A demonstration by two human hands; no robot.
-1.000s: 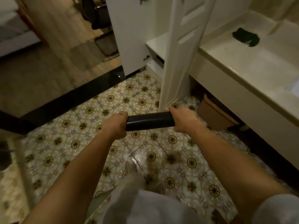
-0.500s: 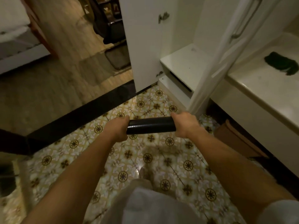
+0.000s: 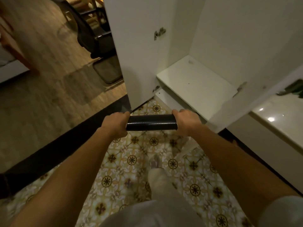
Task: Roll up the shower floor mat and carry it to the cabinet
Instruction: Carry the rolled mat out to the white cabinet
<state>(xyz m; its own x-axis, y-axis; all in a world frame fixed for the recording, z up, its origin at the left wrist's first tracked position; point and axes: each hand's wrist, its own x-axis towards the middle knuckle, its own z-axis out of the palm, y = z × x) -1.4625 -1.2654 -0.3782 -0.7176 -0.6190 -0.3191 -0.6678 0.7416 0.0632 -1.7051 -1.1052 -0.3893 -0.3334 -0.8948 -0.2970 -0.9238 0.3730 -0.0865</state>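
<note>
The shower floor mat is rolled into a tight, glossy black tube and held level above the patterned tile floor. My left hand grips its left end and my right hand grips its right end, so both ends are hidden. Just beyond the roll stands the white cabinet, open, with a bare white shelf low inside. Its right door swings out toward me.
The cabinet's left side panel rises beside a dark threshold strip leading to a wooden floor. A white counter with a dark green cloth runs along the right. My leg and foot are below the roll.
I have stepped closer to the cabinet. Its shelf and open interior now fill the upper right, and the roll sits nearer the shelf edge. Both hands keep the same grip.
</note>
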